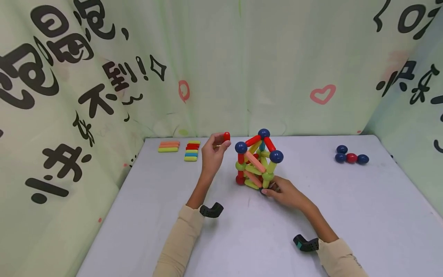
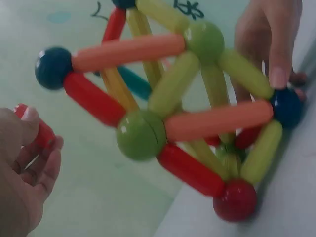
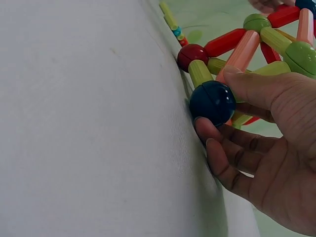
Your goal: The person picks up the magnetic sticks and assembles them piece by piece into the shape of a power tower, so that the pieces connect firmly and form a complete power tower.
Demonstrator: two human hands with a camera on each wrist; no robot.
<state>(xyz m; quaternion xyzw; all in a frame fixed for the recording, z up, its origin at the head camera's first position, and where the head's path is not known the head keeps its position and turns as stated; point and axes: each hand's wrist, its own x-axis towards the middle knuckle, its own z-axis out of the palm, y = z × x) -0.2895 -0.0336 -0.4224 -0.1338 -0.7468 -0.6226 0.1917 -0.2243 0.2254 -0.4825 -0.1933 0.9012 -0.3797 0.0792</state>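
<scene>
A two-tier frame (image 1: 255, 163) of coloured rods and balls stands on the table, with dark blue balls at its top corners. My left hand (image 1: 212, 156) is raised just left of it and pinches a short red rod (image 1: 226, 136) between thumb and fingers, apart from the frame. In the left wrist view that red rod (image 2: 46, 134) is partly covered by the thumb. At the frame's near bottom corner my right hand (image 1: 287, 194) holds a dark blue ball (image 3: 213, 102), thumb on top and fingertips beneath. A red ball (image 2: 235, 201) forms another bottom corner.
Salmon and yellow-green rods (image 1: 168, 146) lie at the table's back left. Beside them is a row of short red, yellow-green and blue rods (image 1: 191, 154). Toward the back right sit several blue balls (image 1: 362, 159) and a red ball (image 1: 351, 158). A printed curtain (image 1: 277, 77) hangs behind the table.
</scene>
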